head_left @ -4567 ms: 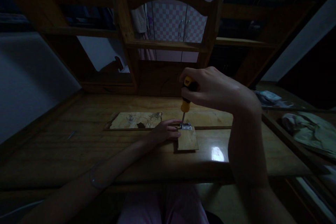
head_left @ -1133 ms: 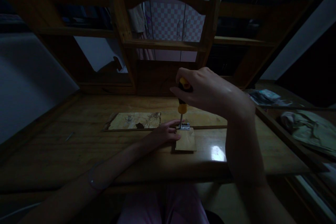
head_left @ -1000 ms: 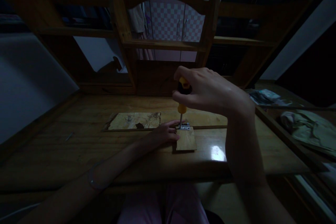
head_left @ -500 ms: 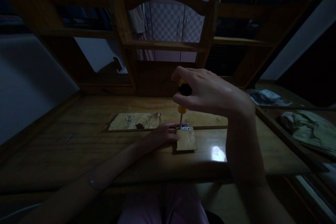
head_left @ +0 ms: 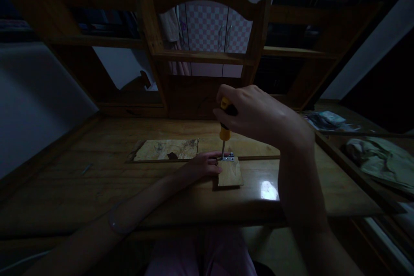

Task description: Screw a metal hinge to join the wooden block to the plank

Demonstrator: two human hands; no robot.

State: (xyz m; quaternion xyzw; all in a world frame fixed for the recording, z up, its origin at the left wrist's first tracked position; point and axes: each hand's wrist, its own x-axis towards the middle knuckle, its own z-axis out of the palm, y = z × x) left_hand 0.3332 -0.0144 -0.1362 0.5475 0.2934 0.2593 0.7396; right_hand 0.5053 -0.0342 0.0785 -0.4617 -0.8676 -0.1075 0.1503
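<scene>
My right hand (head_left: 258, 114) is wrapped around the yellow-and-black handle of a screwdriver (head_left: 225, 131), which stands nearly upright. Its metal shaft reaches down to a small silver hinge (head_left: 228, 159) at the far edge of a small square wooden board (head_left: 230, 174). From the left, my left hand (head_left: 207, 164) grips the board's upper left corner, its thumb on the near side and its fingers beside the hinge. Whatever screw lies under the screwdriver tip is too small to make out.
A thin metallic piece (head_left: 86, 168) lies at the left of the wooden desk (head_left: 106, 194). Behind my hands is a long strip with a torn, pale surface (head_left: 168, 148). A wooden shelf frame (head_left: 203, 56) rises at the back. Crumpled cloth (head_left: 381, 157) lies at the right.
My right hand has turned slightly on the screwdriver handle, with its fingers shifted a little to the right. My left hand and the board stay in place.
</scene>
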